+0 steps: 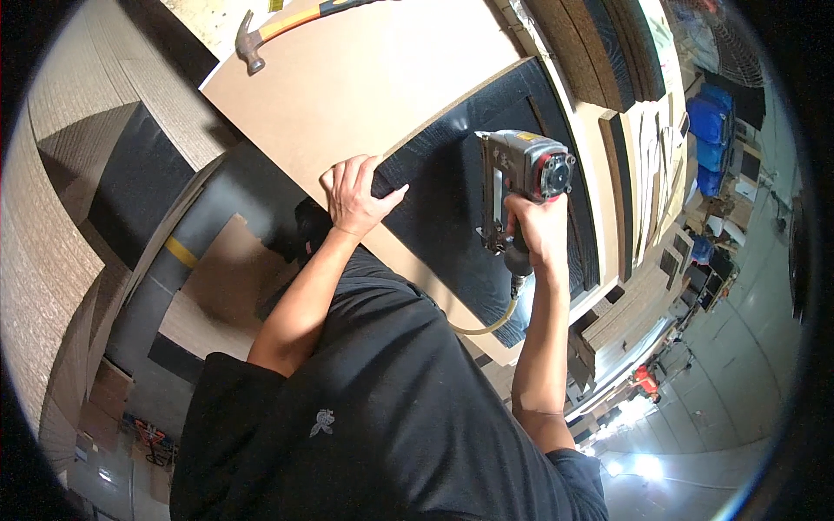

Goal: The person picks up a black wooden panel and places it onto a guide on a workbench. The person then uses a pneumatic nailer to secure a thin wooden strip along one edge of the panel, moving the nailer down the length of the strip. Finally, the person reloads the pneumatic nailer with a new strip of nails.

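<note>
My right hand (pixel 540 227) is wrapped round the handle of a pneumatic nail gun (pixel 521 161), grey with a black and red cap. A yellowish air hose (pixel 493 328) runs from the base of its grip. The gun is over a black wood-grain panel (pixel 426 195), and I cannot tell whether its nose touches the panel. At the panel's left corner lies my left hand (pixel 356 193), fingers spread and thumb over the black surface. Beneath the panel is a tan board (pixel 339 113).
A claw hammer (pixel 287 28) with an orange and black handle lies at the far left of the tan board. Stacked dark boards (pixel 599 52) stand at the far right. Wood-grain panels (pixel 78 95) lean on the left. Blue bundles (pixel 708 130) are farther right.
</note>
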`<move>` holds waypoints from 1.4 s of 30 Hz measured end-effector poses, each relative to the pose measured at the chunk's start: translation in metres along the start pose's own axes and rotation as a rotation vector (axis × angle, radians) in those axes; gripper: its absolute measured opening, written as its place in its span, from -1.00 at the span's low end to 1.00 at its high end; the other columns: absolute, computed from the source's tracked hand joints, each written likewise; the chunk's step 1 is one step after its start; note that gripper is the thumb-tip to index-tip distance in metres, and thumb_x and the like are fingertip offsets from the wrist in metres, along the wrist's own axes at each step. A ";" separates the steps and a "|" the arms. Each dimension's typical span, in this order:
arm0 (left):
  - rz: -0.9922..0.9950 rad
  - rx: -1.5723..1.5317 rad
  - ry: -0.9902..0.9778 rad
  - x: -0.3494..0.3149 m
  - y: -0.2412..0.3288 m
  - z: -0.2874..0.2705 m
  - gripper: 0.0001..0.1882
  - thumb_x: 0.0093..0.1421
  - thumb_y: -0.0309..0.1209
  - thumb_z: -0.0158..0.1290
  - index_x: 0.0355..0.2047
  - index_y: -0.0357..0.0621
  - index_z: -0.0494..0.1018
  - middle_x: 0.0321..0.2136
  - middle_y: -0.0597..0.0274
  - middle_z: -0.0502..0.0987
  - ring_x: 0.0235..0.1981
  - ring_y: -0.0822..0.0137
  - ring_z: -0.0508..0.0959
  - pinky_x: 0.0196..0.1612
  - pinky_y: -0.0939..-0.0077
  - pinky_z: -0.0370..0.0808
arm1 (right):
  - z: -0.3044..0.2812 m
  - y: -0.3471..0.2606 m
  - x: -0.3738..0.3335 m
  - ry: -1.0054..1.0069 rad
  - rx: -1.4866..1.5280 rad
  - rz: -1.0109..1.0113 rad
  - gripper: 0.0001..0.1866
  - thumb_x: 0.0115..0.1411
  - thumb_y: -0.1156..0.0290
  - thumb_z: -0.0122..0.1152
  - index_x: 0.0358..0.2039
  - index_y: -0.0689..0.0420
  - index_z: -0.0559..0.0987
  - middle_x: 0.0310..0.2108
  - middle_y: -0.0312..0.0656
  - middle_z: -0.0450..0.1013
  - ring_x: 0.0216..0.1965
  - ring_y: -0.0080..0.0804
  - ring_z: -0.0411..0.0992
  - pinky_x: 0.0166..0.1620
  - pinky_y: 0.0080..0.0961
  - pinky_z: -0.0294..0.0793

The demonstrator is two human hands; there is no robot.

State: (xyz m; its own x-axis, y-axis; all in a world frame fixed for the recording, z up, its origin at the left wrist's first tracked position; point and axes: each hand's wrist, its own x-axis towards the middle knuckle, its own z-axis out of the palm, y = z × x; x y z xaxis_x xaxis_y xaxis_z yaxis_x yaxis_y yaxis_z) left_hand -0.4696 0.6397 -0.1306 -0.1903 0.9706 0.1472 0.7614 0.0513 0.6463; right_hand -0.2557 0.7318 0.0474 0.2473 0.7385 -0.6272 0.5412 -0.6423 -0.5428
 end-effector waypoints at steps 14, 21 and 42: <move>0.002 0.020 -0.072 -0.001 -0.001 -0.001 -0.30 -0.18 -0.07 0.42 -0.05 -0.06 0.46 -0.13 0.23 0.49 -0.09 0.20 0.43 0.03 0.22 0.22 | 0.008 -0.008 0.024 -0.018 -0.044 -0.014 -0.84 -0.06 0.59 0.14 -0.40 0.29 0.55 -0.69 -0.29 0.39 -0.73 -0.56 0.33 -0.61 -0.57 0.33; 0.023 -0.001 -0.022 -0.001 -0.001 -0.001 -0.30 -0.19 -0.09 0.42 -0.05 -0.06 0.46 -0.14 0.23 0.50 -0.10 0.20 0.44 0.02 0.22 0.22 | 0.005 -0.011 0.025 -0.055 -0.064 -0.002 -0.75 -0.08 0.60 0.12 -0.31 0.28 0.55 -0.62 -0.25 0.42 -0.69 -0.54 0.36 -0.59 -0.56 0.36; 0.006 0.004 -0.021 -0.001 0.000 -0.003 -0.32 -0.18 -0.06 0.41 -0.07 -0.07 0.47 -0.12 0.24 0.50 -0.07 0.20 0.44 0.05 0.20 0.22 | 0.014 -0.001 0.017 -0.006 -0.111 -0.067 -0.82 -0.07 0.59 0.12 -0.38 0.25 0.56 -0.65 -0.29 0.42 -0.72 -0.56 0.35 -0.60 -0.55 0.34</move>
State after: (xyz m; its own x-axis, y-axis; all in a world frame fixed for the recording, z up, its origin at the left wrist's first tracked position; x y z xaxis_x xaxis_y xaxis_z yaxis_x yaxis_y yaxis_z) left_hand -0.4709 0.6385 -0.1286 -0.1727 0.9757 0.1352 0.7652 0.0465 0.6421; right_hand -0.2636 0.7422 0.0298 0.2034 0.7773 -0.5953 0.6418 -0.5650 -0.5185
